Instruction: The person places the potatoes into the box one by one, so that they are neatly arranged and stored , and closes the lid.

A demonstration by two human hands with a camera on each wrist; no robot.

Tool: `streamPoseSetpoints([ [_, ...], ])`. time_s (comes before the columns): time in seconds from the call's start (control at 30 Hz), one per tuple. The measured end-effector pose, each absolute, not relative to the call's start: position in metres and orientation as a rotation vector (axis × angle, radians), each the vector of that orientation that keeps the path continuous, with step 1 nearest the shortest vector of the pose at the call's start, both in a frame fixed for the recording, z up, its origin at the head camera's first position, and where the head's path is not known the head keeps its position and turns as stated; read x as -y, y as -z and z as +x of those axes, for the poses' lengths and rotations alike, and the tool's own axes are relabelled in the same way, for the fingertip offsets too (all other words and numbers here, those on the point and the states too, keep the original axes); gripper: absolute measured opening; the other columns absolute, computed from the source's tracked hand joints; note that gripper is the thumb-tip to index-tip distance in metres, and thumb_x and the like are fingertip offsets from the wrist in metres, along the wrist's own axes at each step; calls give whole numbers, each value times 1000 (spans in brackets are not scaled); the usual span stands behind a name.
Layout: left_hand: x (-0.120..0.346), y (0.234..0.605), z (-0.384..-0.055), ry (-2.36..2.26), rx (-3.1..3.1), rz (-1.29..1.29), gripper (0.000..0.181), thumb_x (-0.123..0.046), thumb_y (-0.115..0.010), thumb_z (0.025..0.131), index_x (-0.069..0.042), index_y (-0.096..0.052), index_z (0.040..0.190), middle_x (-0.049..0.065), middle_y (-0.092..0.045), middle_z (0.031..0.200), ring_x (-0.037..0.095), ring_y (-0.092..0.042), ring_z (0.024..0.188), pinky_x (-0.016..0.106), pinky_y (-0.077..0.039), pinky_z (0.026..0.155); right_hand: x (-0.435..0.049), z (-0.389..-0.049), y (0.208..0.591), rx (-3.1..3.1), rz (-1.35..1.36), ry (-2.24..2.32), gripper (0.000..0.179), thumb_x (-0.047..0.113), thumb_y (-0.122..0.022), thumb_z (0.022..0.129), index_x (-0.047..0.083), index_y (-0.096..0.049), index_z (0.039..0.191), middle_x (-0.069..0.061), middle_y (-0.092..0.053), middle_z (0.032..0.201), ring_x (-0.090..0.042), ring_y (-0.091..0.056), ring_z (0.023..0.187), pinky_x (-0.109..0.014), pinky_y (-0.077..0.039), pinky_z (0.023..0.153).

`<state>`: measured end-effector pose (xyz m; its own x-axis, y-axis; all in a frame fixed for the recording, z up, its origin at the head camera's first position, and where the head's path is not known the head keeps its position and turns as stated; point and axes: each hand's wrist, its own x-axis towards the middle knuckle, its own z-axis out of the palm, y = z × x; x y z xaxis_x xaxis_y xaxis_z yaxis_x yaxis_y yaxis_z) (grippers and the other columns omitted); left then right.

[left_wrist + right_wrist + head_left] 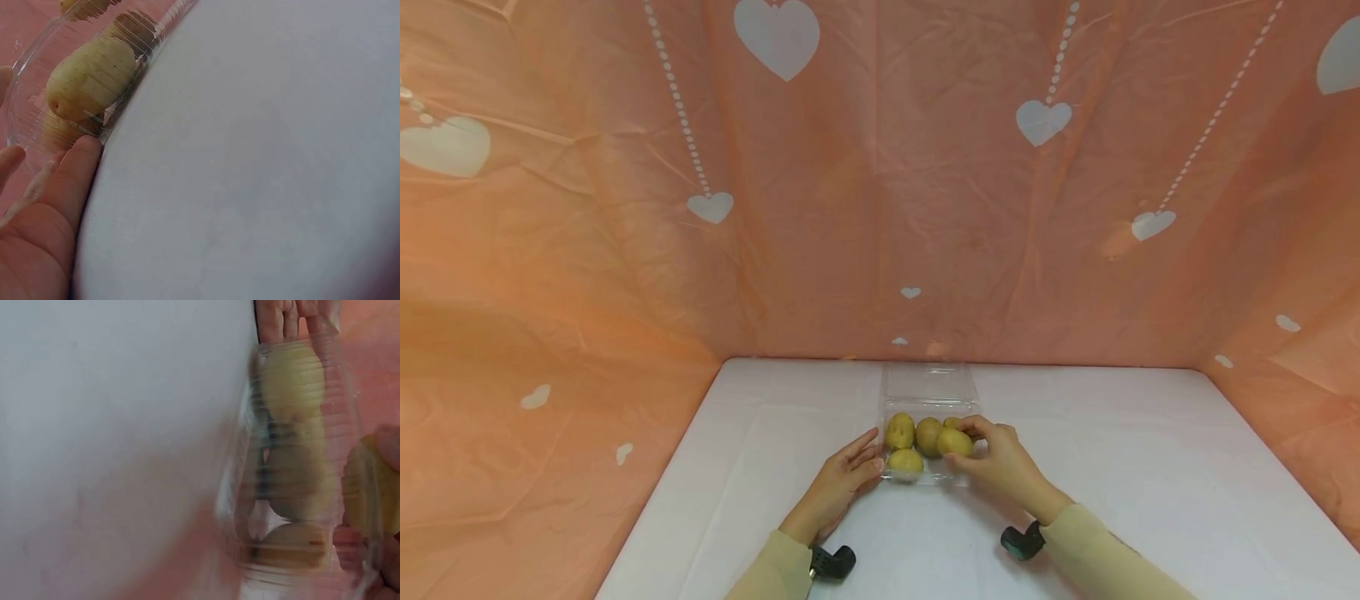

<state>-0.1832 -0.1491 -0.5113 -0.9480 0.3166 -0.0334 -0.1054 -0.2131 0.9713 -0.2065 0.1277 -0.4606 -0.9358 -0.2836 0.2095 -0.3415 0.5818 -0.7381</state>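
Observation:
A clear plastic clamshell box [931, 385] stands with its lid folded back, several yellow potatoes [900, 431] inside. Between thumb and fingers, my right hand [1011, 462] pinches one potato [955, 442] at the box's right side, overlapping the others in the head view. This held potato [362, 487] shows beside the box wall in the right wrist view. My left hand [838, 483] rests its fairly straight fingers against the left wall of the box. Seen from the left wrist, the fingertips [87, 147] lie right at the clear wall, close to a potato [90, 78].
A white-covered table [790, 408] lies under the box. Orange cloth [880, 208] with white hearts hangs behind it and at both sides. Black wrist devices [833, 562] sit below both hands, next to the light sleeves [775, 571].

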Motion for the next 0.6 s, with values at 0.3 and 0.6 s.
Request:
streamPoseSetpoints([
  [0.3,150,512,-184,-2227,-1776,258,69,-16,-64,95,-3,-26,152,28,-32,149,33,-36,135,33,-45,101,-120,-206,465,2828,470,-1222,50,44,-82,74,17,-69,114,6,-67,112,-27,-47,102,-40,-42,84],
  [0.6,150,513,-185,-2230,-1771,247,69,-16,-63,95,-4,-26,152,28,-32,149,32,-35,135,33,-44,101,-121,-207,464,2871,471,-1200,46,47,-82,72,19,-66,105,9,-64,103,-30,-43,106,-46,-43,86],
])
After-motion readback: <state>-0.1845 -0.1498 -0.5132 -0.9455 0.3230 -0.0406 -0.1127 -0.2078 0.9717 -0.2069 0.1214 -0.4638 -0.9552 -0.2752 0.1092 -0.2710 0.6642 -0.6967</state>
